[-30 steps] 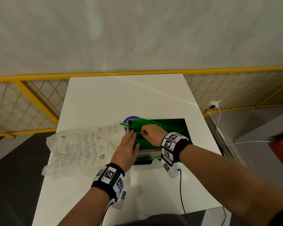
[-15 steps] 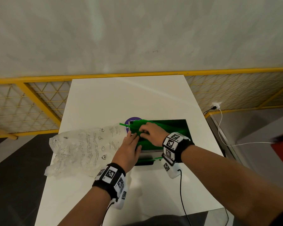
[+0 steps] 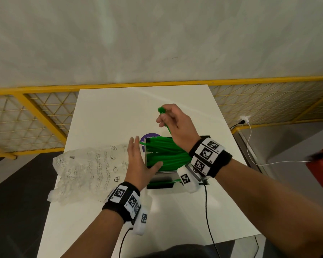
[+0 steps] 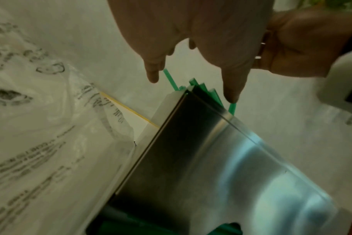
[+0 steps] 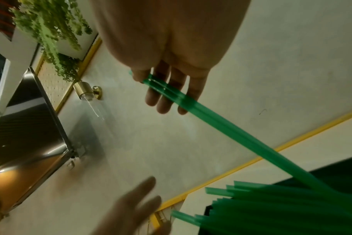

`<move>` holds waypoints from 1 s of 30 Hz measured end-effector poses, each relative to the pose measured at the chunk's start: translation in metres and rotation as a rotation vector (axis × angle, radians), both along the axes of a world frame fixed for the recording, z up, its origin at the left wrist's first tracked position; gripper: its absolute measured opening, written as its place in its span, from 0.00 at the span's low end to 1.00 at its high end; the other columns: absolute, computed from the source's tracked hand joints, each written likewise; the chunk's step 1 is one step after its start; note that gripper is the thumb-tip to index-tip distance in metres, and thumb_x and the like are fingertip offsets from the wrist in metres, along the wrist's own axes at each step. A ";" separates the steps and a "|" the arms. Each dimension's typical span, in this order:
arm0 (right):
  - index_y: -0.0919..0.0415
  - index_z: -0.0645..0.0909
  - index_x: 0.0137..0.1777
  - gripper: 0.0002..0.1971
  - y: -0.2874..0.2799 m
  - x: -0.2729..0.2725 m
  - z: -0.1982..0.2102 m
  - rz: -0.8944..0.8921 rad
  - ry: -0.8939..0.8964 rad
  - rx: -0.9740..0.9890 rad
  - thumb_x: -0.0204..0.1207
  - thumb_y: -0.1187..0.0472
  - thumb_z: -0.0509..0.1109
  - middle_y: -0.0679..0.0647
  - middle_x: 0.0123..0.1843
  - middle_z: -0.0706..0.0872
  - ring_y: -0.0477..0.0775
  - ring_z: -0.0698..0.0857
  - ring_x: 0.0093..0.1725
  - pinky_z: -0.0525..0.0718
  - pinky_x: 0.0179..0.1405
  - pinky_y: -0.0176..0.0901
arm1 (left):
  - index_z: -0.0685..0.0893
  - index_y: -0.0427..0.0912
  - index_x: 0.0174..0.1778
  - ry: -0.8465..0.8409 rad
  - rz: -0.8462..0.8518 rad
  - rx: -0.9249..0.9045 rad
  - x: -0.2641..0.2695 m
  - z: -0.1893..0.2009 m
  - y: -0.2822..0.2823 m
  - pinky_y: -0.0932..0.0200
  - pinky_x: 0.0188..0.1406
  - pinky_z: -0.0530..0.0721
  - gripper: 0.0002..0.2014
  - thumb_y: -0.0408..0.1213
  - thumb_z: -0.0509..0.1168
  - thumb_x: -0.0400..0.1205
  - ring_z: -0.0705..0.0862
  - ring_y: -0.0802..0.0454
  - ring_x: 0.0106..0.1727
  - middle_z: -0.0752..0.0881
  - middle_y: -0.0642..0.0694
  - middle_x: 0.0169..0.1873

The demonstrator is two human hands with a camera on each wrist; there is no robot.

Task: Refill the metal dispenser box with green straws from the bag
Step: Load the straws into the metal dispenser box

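The metal dispenser box [image 3: 166, 172] [image 4: 221, 159] stands on the white table, filled with green straws [image 3: 166, 153] [image 5: 271, 211] whose left ends poke past its edge. My right hand [image 3: 172, 123] [image 5: 167, 89] is raised above the box's far side and pinches a few green straws [image 3: 161, 110] [image 5: 201, 111] at their upper end; their lower ends still lie in the box. My left hand [image 3: 138, 161] [image 4: 191, 55] is flat with straight fingers against the box's left side, thumb over the straws. The clear printed plastic bag [image 3: 90, 170] [image 4: 30, 127] lies crumpled left of the box.
The white table [image 3: 119, 112] is bare behind the box. A purple round sticker [image 3: 150, 136] shows at the box's far left corner. A yellow mesh railing [image 3: 35, 118] runs behind the table. A white cable [image 3: 254, 146] hangs to the right.
My right hand has lifted up and away from the box, drawing a few straws up by one end. My left hand has opened flat at the box's left side.
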State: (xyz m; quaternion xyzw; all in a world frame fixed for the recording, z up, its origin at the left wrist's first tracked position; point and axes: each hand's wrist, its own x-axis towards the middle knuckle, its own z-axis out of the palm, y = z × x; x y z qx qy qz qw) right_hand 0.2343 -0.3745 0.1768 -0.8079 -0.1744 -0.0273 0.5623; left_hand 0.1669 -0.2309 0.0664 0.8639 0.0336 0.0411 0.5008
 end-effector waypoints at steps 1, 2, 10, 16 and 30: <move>0.63 0.74 0.61 0.08 -0.001 -0.002 0.001 -0.010 -0.010 0.023 0.85 0.66 0.58 0.53 0.44 0.85 0.56 0.85 0.42 0.84 0.51 0.45 | 0.43 0.44 0.82 0.063 -0.002 -0.072 0.001 0.002 0.000 0.58 0.80 0.53 0.51 0.44 0.73 0.74 0.47 0.57 0.82 0.46 0.50 0.82; 0.62 0.74 0.61 0.08 -0.001 -0.005 0.000 -0.005 -0.019 0.033 0.85 0.66 0.58 0.53 0.44 0.86 0.56 0.85 0.43 0.85 0.51 0.43 | 0.41 0.45 0.82 0.111 -0.015 -0.141 0.002 0.003 0.000 0.59 0.80 0.53 0.48 0.44 0.70 0.77 0.49 0.58 0.82 0.48 0.54 0.82; 0.60 0.80 0.65 0.14 -0.009 -0.018 -0.061 0.342 0.055 -0.677 0.83 0.59 0.61 0.56 0.60 0.84 0.54 0.81 0.59 0.77 0.64 0.47 | 0.71 0.44 0.73 0.077 -0.065 -0.106 0.003 -0.002 0.004 0.57 0.69 0.73 0.22 0.31 0.63 0.82 0.75 0.51 0.70 0.77 0.48 0.68; 0.55 0.75 0.70 0.20 -0.042 -0.021 -0.076 0.179 0.193 -0.584 0.78 0.61 0.67 0.51 0.67 0.76 0.49 0.73 0.69 0.70 0.74 0.44 | 0.54 0.46 0.82 0.163 0.033 -0.224 0.010 -0.004 0.013 0.48 0.79 0.64 0.29 0.35 0.56 0.85 0.63 0.55 0.78 0.62 0.47 0.80; 0.51 0.48 0.84 0.45 -0.054 -0.007 -0.092 0.212 0.375 -1.173 0.72 0.43 0.70 0.57 0.81 0.60 0.62 0.62 0.78 0.60 0.76 0.63 | 0.66 0.43 0.78 0.050 -0.210 0.250 0.005 0.008 0.008 0.55 0.79 0.60 0.24 0.42 0.58 0.85 0.56 0.50 0.82 0.60 0.48 0.81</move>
